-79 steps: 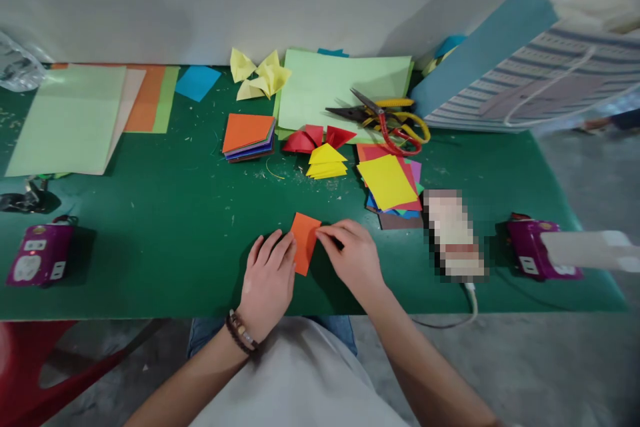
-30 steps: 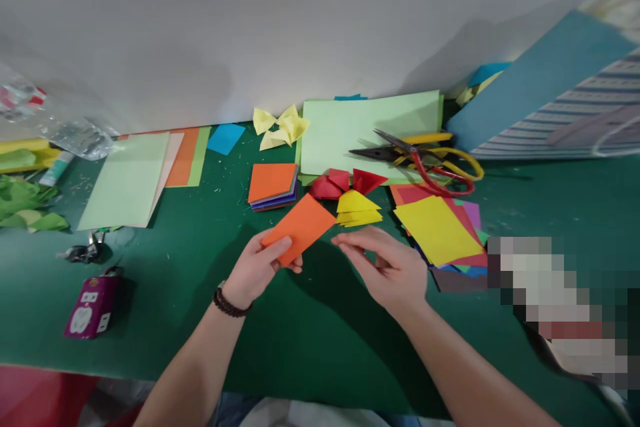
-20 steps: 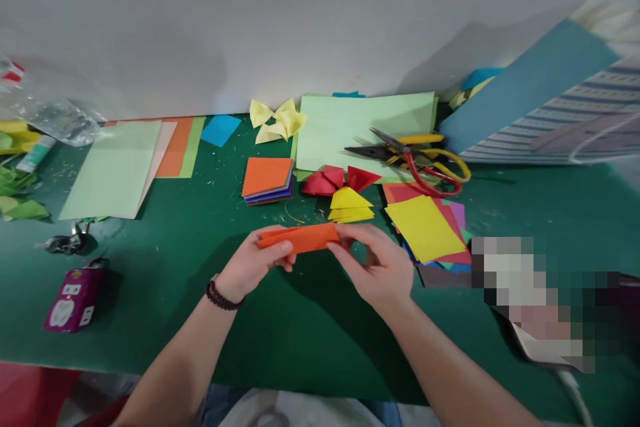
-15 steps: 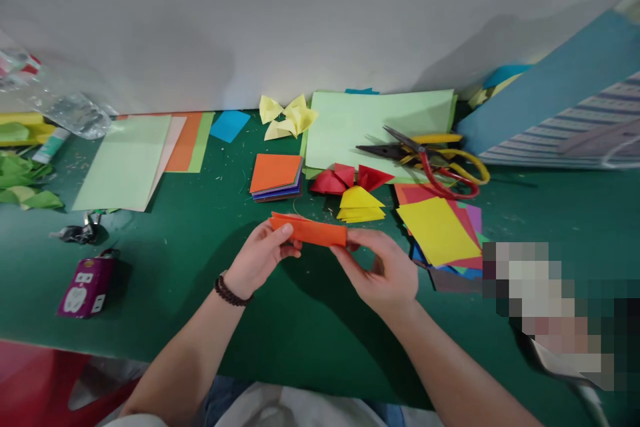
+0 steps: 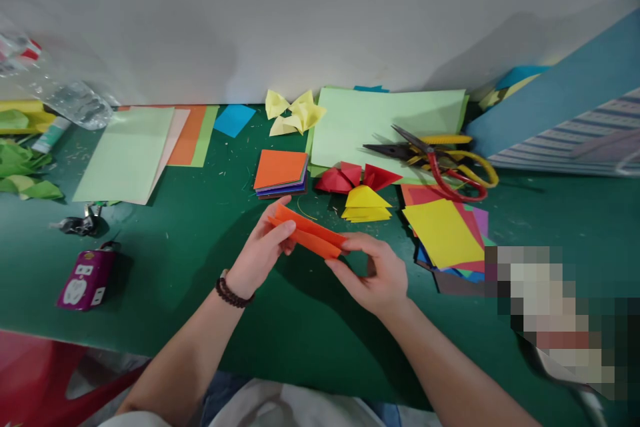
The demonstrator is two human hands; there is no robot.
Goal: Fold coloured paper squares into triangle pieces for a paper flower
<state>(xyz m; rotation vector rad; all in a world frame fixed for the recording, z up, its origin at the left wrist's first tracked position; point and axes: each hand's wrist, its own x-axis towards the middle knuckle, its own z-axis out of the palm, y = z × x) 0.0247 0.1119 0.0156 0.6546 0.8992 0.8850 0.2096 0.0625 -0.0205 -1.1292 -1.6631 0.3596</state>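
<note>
A red seat (image 5: pixel 35 373) is nearest, by the table edge, well to the left of the stack of paper squares (image 5: pixel 281 170). Nearer than that stack and far to its right lies a thing (image 5: pixel 545 320) blurred past telling; a purple box (image 5: pixel 87 278) sits nearer and to its left. Just on the near side of the stack, slightly to its right, the orange paper (image 5: pixel 313 233) is held above the green table (image 5: pixel 280 347), folded lengthwise, its fold parted a little. The left hand (image 5: pixel 260 250) pinches one end, thumb in front; the right hand (image 5: pixel 375 273) has thumb and forefinger closed on the other, its remaining fingers curled. Right of the stack are yellow folded pieces (image 5: pixel 367 203), a loose pile topped with yellow (image 5: pixel 443 233) and red folded pieces (image 5: pixel 340 179). Scissors (image 5: pixel 434 167) and pliers (image 5: pixel 389 151) lie farther right, over pale green sheets (image 5: pixel 350 127). Beyond the stack are pale yellow pieces (image 5: pixel 303 111) and, slightly left, a blue square (image 5: pixel 235 120). A clear bottle (image 5: pixel 80 103) is far left.
</note>
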